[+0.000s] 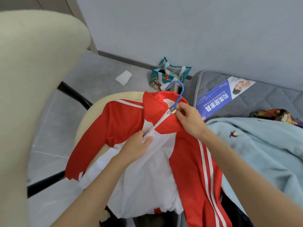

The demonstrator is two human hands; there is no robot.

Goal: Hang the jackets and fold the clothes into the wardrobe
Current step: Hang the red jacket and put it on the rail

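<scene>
R hand [188, 119] pinched zip pull [171, 111] at jacket [147, 171] collar, frame centre; L hand [138, 145] gripped jacket front just below; hanger [179, 94] in collar.

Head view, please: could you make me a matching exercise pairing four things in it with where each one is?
Things: 1 blue hanger; 2 teal bag; 3 blue leaflet; 4 zip pull.
Places: A on the grey mattress; B at the collar of the jacket; C on the floor by the wall; D pinched by the right hand.
Pairs: 1-B, 2-C, 3-A, 4-D.
</scene>
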